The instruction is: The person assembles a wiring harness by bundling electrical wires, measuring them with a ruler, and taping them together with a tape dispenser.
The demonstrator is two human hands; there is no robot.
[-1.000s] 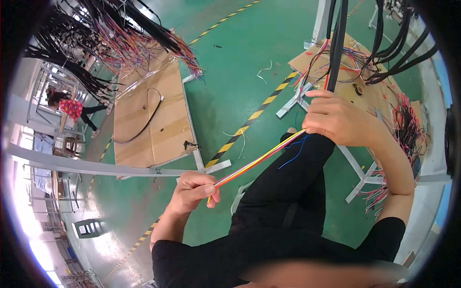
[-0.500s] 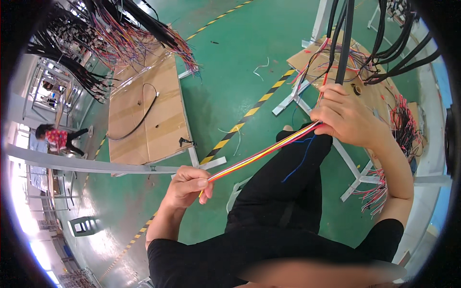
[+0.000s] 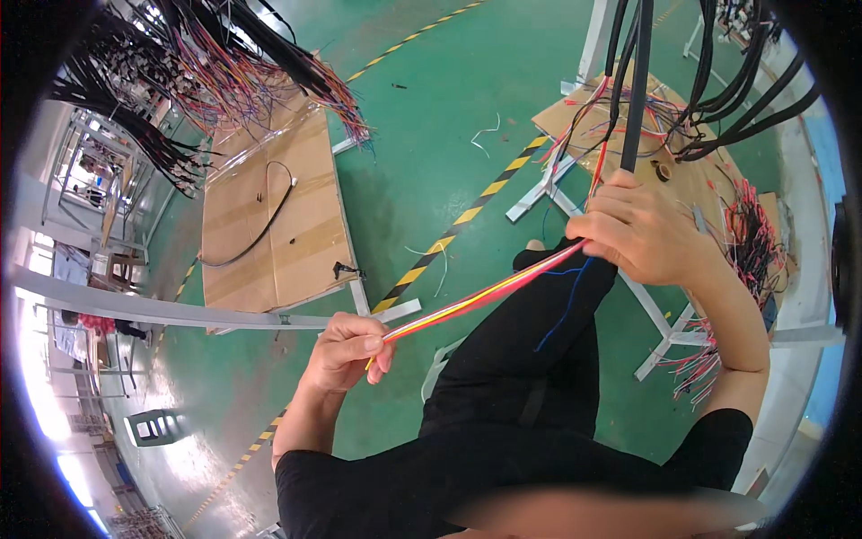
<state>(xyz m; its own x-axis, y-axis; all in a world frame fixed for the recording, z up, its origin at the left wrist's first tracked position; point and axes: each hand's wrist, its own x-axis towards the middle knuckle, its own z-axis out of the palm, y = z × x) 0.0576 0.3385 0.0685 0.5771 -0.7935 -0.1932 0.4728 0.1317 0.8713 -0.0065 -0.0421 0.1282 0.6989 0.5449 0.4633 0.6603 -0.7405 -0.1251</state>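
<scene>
A bundle of thin red, yellow and white wires runs taut and slanting between my two hands, above my lap. My left hand pinches its lower left end, and a short yellow tip sticks out below the fingers. My right hand is closed round the upper right end, where a black cable sleeve comes down into the fist; its fingers hide how wires and sleeve meet. A loose blue wire hangs from near the right hand over my black trouser leg.
Several black cables hang at the upper right over a cardboard-topped stand with wire ends. More wire bundles hang upper left above a cardboard panel. A pale metal bar crosses at left. A green stool stands lower left.
My right hand has shifted slightly left and down along with the black sleeve. The wires now look blurred between my hands. A person at far left has moved down, partly behind the bar.
</scene>
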